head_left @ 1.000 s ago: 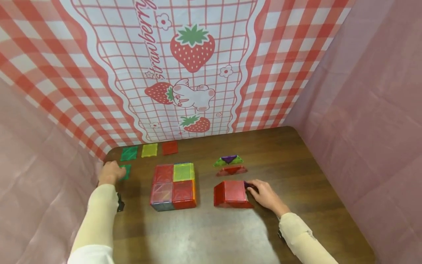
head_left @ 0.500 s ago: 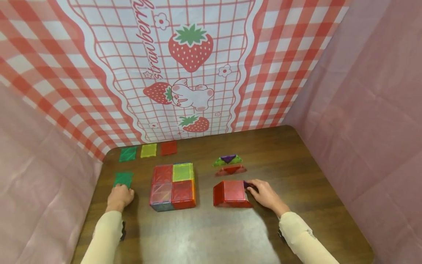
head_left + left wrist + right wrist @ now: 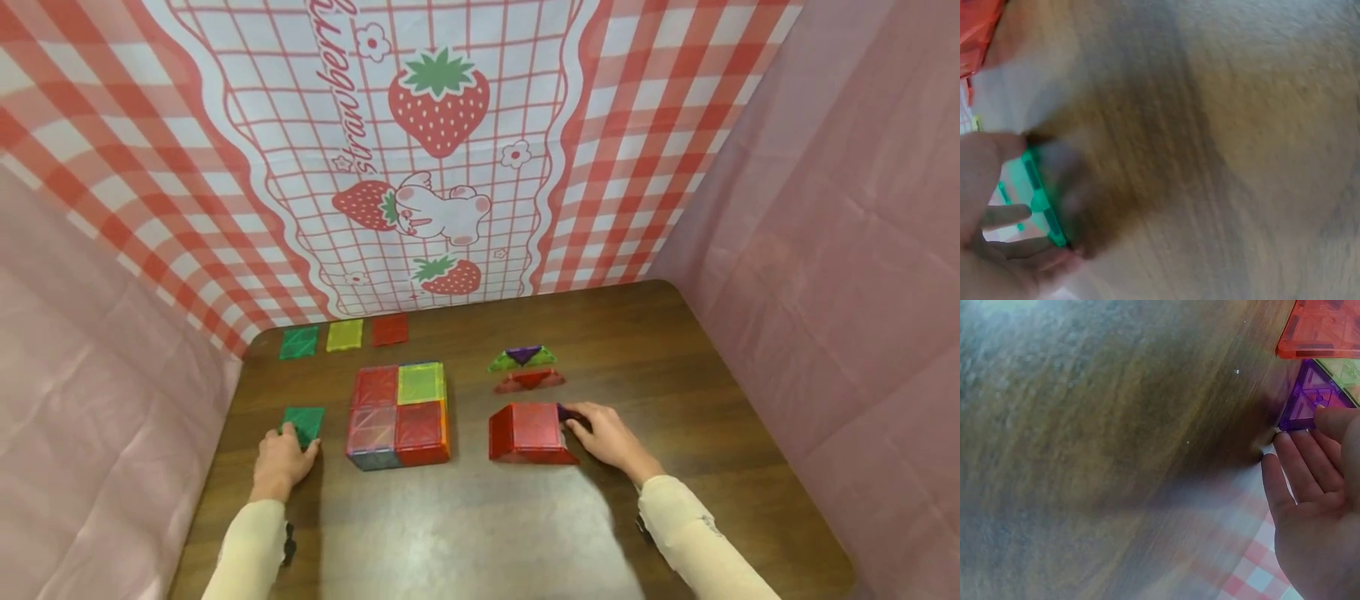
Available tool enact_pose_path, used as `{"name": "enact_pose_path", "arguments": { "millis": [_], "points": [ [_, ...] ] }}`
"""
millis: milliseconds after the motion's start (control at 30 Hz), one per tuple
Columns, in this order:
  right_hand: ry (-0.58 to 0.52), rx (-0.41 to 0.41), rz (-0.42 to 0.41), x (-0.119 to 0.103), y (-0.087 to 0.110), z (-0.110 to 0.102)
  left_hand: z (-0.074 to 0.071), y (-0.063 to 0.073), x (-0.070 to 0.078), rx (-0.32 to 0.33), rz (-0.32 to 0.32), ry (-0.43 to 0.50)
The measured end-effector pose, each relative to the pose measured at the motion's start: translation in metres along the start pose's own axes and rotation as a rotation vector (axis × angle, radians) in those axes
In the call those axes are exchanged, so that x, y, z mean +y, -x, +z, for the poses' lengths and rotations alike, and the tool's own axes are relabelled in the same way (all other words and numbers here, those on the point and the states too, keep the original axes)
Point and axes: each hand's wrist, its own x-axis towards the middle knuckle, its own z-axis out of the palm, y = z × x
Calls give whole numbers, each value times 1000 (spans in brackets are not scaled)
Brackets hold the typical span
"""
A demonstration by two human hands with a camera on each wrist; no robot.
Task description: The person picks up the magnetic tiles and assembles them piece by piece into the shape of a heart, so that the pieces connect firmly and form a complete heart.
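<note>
In the head view my left hand [image 3: 285, 461] holds a green square magnetic tile [image 3: 303, 419] left of the block of tiles. The left wrist view shows thumb and fingers gripping opposite edges of that tile [image 3: 1038, 201]. My right hand [image 3: 611, 437] is at the right side of a small red-topped tile structure [image 3: 535, 425] with sloping ends. There, in the right wrist view, it pinches a purple triangle tile [image 3: 1316, 400], thumb on its face and fingers at its edge. A red tile [image 3: 1322, 331] and a pale green one [image 3: 1341, 375] adjoin it.
A low block of red and yellow square tiles [image 3: 420, 383] stands between the hands. Green [image 3: 299, 342], yellow [image 3: 345, 335] and red [image 3: 390, 330] squares lie along the back edge. Two flat trapezoids, green-purple [image 3: 522, 357] and red [image 3: 530, 381], lie behind the red-topped structure.
My left hand has come toward the front and right, bringing the green tile from the table's left side nearer the block. My right hand has stayed at the red-topped structure.
</note>
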Motion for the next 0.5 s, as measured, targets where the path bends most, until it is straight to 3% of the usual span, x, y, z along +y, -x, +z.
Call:
{"name": "enact_pose_path", "arguments": {
  "millis": [67,133,200,267,333,400,433,500],
  "points": [
    [-1,6,2,0,0,0,-5,-1,1,14,2,23],
    [-3,1,5,-1,0,0,-14,-2,4,68,0,52],
    [-8,-6,9,-1,1,0,-28,-3,10,185,13,83],
    [-14,-10,15,-1,1,0,-46,-5,23,368,58,125],
    [-14,-4,13,-1,1,0,-67,-8,43,560,157,147],
    [-18,-3,16,0,1,-1,-88,-9,71,695,295,150],
    [-24,-5,20,1,1,-1,-98,-9,89,724,372,146],
    [-39,-13,30,3,0,-2,-112,-6,129,710,536,119]
  ]
}}
